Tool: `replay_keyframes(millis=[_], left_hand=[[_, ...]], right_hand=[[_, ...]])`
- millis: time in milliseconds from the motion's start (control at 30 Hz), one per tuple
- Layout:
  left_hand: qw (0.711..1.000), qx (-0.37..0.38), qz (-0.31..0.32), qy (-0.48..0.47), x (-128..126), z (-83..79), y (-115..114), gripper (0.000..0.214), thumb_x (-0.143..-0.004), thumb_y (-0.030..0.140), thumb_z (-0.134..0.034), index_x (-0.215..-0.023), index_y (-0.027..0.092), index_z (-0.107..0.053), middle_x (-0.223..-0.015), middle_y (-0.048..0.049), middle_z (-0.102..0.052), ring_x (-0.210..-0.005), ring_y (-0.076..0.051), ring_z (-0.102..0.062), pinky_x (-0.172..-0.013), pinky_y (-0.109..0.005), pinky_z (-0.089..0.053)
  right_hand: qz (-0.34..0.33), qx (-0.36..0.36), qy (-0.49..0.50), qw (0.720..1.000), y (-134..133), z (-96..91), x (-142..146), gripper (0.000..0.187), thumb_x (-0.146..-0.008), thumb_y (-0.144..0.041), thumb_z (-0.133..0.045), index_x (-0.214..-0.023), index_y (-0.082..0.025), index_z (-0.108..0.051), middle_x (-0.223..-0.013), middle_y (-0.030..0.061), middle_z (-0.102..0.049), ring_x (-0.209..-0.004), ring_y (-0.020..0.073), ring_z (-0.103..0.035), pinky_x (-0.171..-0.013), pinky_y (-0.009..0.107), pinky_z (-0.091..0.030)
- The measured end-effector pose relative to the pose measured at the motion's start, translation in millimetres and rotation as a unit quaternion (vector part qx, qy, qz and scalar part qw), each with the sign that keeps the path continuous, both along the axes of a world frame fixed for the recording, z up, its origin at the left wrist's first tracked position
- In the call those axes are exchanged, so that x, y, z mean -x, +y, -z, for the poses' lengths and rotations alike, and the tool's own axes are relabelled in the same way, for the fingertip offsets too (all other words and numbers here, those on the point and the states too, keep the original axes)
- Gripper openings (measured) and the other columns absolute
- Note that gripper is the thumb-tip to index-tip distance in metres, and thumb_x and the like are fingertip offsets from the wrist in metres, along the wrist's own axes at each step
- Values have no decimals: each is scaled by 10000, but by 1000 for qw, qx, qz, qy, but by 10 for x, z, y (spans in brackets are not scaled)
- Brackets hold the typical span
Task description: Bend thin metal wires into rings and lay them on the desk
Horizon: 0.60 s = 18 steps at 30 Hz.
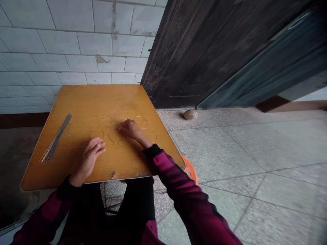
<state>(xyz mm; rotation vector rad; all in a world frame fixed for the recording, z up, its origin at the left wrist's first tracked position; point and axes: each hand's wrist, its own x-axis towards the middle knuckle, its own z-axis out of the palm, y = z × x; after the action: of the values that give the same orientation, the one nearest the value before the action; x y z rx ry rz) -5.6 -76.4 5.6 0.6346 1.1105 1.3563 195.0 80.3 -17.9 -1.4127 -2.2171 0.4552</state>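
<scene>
Right of the wires (56,139), the rings (115,142) look light, springy — rim-pinch them — left grip (90,156) spread, right grip (130,129) unclear.

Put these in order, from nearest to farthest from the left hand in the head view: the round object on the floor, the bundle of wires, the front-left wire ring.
From the left hand:
1. Front-left wire ring: just beyond the hand.
2. Bundle of wires: on the table, left of the hand.
3. Round object: on the floor, past the table's right side.
</scene>
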Motion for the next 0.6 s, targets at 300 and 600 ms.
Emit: replay_keyframes(millis=[300, 600], left_hand=[[884, -168, 52, 433, 529, 183, 167, 193, -701, 219, -707, -893, 231, -686, -1093, -87, -594, -1079, -272, -549, -982, -405, -426], [690, -219, 146, 674, 508, 79, 401, 170, -735, 113, -523, -598, 203, -569, -846, -140, -548, -958, -328, -504, -916, -495, -385]], right_hand=[[-27, -65, -90, 993, -346, -168, -501, 131, -861, -216, -582, -881, -183, -707, -969, 102, -648, -866, 212, -608, -747, 319, -475], [-126, -61, -227, 964, -786, -53, -512, 239, -841, -78, -514, -664, -185, -635, -848, 133, -657, -711, 205, -554, -566, 323, -381]])
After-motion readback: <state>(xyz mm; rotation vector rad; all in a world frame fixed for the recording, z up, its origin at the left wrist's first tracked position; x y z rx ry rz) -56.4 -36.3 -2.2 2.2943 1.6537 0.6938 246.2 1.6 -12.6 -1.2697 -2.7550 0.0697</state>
